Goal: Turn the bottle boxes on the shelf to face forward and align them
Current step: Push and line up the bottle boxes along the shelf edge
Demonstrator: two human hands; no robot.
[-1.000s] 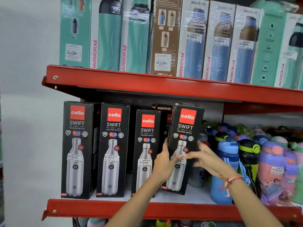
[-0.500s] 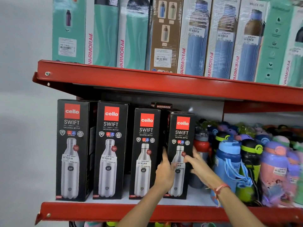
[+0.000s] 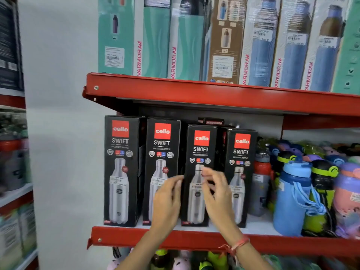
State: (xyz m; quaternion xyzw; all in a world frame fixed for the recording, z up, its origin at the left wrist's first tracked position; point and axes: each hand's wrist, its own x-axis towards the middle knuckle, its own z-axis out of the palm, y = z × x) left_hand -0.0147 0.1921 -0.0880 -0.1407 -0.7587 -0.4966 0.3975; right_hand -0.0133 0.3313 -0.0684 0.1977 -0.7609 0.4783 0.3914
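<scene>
Both forearms are bare, and a red thread bracelet [image 3: 238, 244] circles the right wrist.

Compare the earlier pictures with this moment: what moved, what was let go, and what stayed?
The fourth black box went from tilted in both hands to upright on the red shelf. The left hand and right hand released it and shifted left, around the third box. The two leftmost boxes stayed put.

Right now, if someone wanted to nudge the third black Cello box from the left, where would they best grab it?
Probably by the two narrow side edges of the third Cello box, about mid-height, coming from the front. It stands upright and tall, with small gaps beside it; the left hand and right hand hover there.
</scene>
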